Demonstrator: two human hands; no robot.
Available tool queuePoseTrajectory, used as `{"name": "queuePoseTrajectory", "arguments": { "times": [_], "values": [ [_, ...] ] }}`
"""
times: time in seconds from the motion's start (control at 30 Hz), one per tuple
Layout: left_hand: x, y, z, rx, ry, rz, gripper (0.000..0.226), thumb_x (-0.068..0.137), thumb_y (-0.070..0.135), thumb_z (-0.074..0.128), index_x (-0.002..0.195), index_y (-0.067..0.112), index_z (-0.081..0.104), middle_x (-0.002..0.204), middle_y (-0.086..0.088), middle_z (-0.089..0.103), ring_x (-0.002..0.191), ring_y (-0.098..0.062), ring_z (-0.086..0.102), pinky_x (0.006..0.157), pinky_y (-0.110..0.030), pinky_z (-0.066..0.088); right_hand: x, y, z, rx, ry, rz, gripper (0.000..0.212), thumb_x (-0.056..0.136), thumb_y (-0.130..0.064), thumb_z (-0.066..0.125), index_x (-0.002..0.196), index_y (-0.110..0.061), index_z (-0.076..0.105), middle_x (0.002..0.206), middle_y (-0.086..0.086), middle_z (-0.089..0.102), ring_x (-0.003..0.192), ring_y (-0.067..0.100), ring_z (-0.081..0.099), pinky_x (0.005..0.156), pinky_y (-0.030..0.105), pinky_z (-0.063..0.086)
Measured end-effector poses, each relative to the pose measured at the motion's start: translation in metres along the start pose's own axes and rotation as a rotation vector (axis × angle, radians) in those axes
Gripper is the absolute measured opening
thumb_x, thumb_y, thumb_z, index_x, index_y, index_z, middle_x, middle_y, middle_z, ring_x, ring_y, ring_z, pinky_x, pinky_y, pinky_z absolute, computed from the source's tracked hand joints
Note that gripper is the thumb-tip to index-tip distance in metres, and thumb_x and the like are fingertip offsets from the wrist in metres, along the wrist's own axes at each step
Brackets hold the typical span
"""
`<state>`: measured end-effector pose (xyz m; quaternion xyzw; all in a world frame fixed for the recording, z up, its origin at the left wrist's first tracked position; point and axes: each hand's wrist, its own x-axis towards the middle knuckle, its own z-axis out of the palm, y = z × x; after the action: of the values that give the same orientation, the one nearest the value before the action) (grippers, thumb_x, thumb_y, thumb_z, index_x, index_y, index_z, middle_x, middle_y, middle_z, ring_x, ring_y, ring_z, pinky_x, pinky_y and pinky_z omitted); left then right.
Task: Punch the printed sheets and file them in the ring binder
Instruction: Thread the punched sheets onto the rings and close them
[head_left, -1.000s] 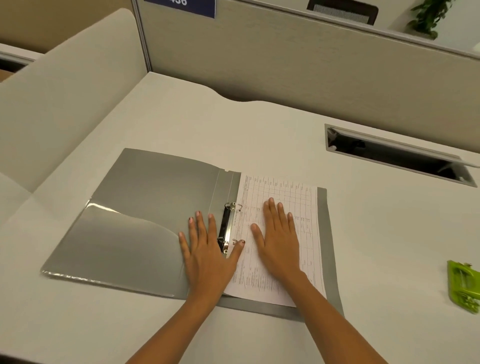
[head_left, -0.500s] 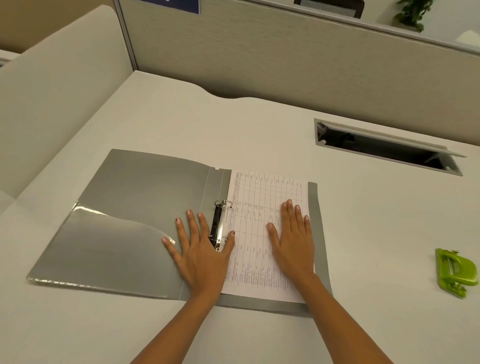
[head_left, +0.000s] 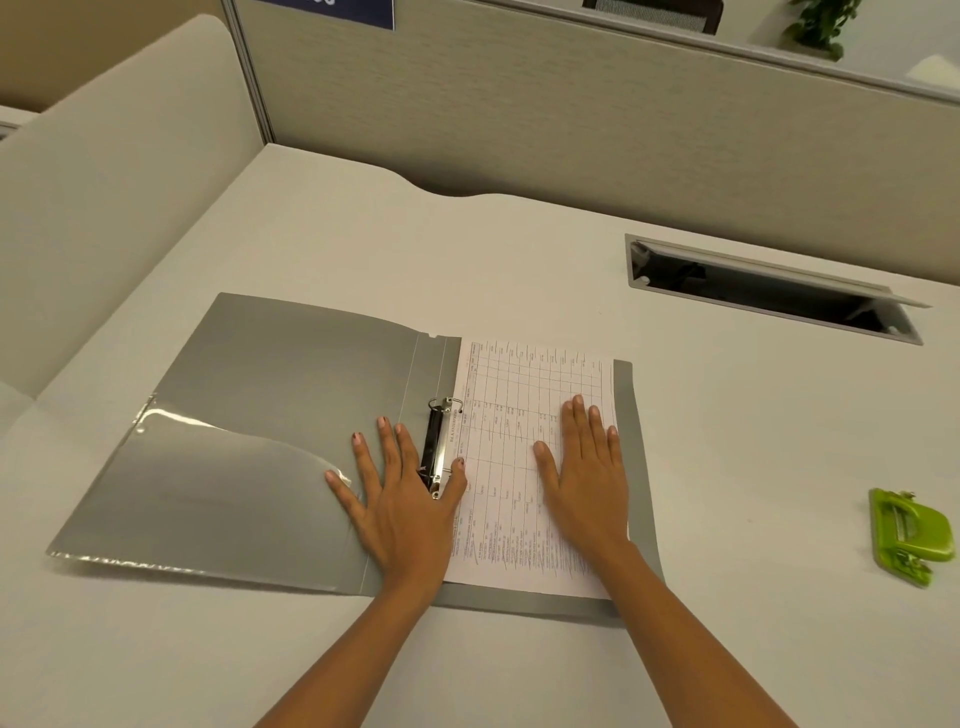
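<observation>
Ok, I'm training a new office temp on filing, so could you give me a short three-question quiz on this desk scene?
1. True or false: the green hole punch lies on the open binder.
2. The right hand lies flat on: A) the printed sheet; B) the hole punch; C) the binder's left cover.
3. Which hand rests beside the binder's metal ring clip?

Key: 1 false, it lies apart, off to the right. 2 A. 3 the left hand.
</observation>
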<state>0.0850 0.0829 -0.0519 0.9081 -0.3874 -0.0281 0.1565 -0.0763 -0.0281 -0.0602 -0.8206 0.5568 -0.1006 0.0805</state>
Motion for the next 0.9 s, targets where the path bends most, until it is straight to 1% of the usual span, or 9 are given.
{"name": "queuePoseTrajectory", "arguments": {
  "times": [0.17,0.33,0.53,0.67,0.73,0.77,0.8,0.83,0.9],
  "values": [
    [0.000,0.000,0.000,-0.011,0.010,0.003,0.088,0.084,0.074,0.018,0.150,0.017,0.024,0.158,-0.002,0.018,0.147,-0.028,0.004,0.115,-0.056,-0.011,0.000,0.000,0.000,0.003,-0.002,-0.002,0.069,0.093,-0.060,0.009,0.151,-0.023,-0.005,0.159,-0.007,-0.005,0.146,0.009,-0.009,0.121,0.037,0.002],
    [0.000,0.000,0.000,-0.012,0.020,0.005,0.084,0.085,0.071,0.023,0.149,0.017,0.027,0.157,-0.002,0.022,0.147,-0.029,0.006,0.115,-0.054,-0.013,0.001,0.001,0.001,-0.001,-0.003,0.005,0.070,0.093,-0.061,0.008,0.151,-0.024,-0.005,0.159,-0.008,-0.005,0.146,0.010,-0.008,0.121,0.037,0.002],
    [-0.001,0.003,0.001,-0.030,0.004,0.006,0.074,0.089,0.064,0.031,0.148,0.019,0.031,0.155,-0.001,0.029,0.147,-0.029,0.010,0.115,-0.061,-0.004,0.000,0.000,-0.001,-0.001,0.000,-0.003,0.070,0.093,-0.060,0.007,0.151,-0.023,-0.003,0.159,-0.007,-0.005,0.146,0.010,-0.008,0.121,0.037,0.002],
    [-0.002,0.002,0.000,-0.035,-0.009,0.024,0.075,0.089,0.064,0.029,0.149,0.018,0.028,0.156,-0.001,0.027,0.147,-0.028,0.011,0.115,-0.060,-0.005,0.000,0.000,-0.001,0.003,0.000,-0.002,0.070,0.093,-0.060,0.008,0.151,-0.023,-0.003,0.159,-0.007,-0.004,0.146,0.010,-0.008,0.121,0.037,0.002],
    [-0.002,0.000,-0.003,-0.039,0.005,0.030,0.074,0.088,0.065,0.030,0.148,0.020,0.032,0.154,0.001,0.030,0.147,-0.028,0.013,0.115,-0.058,-0.008,0.001,0.000,0.000,-0.007,-0.002,-0.001,0.070,0.092,-0.060,0.007,0.151,-0.023,-0.004,0.159,-0.007,-0.005,0.146,0.010,-0.008,0.121,0.037,0.002],
    [-0.001,0.001,-0.007,-0.072,0.013,0.025,0.072,0.088,0.065,0.030,0.145,0.021,0.038,0.152,0.002,0.035,0.147,-0.027,0.015,0.115,-0.056,-0.008,0.000,0.000,0.000,-0.010,-0.003,-0.001,0.070,0.092,-0.060,0.006,0.151,-0.023,-0.004,0.159,-0.007,-0.005,0.146,0.010,-0.008,0.121,0.037,0.003],
    [0.001,0.003,-0.014,-0.125,0.018,0.015,0.068,0.089,0.064,0.031,0.141,0.022,0.046,0.148,0.002,0.043,0.146,-0.026,0.021,0.115,-0.053,-0.004,0.000,0.000,0.000,-0.008,-0.003,-0.001,0.070,0.092,-0.060,0.006,0.151,-0.023,-0.004,0.159,-0.007,-0.004,0.146,0.010,-0.008,0.121,0.037,0.003],
    [0.004,0.006,-0.021,-0.185,0.023,0.003,0.062,0.090,0.061,0.034,0.134,0.023,0.053,0.141,0.002,0.052,0.142,-0.025,0.029,0.115,-0.051,0.005,0.000,0.000,-0.001,-0.004,-0.003,-0.001,0.070,0.093,-0.060,0.007,0.151,-0.023,-0.004,0.159,-0.007,-0.004,0.146,0.010,-0.008,0.121,0.037,0.003],
    [0.011,0.012,-0.033,-0.305,0.015,-0.027,0.045,0.091,0.051,0.047,0.124,0.022,0.060,0.121,0.002,0.066,0.124,-0.023,0.049,0.104,-0.044,0.030,0.000,0.000,-0.001,-0.003,-0.003,-0.001,0.070,0.093,-0.060,0.007,0.151,-0.023,-0.004,0.159,-0.007,-0.004,0.146,0.010,-0.008,0.121,0.037,0.002]
  ]
}}
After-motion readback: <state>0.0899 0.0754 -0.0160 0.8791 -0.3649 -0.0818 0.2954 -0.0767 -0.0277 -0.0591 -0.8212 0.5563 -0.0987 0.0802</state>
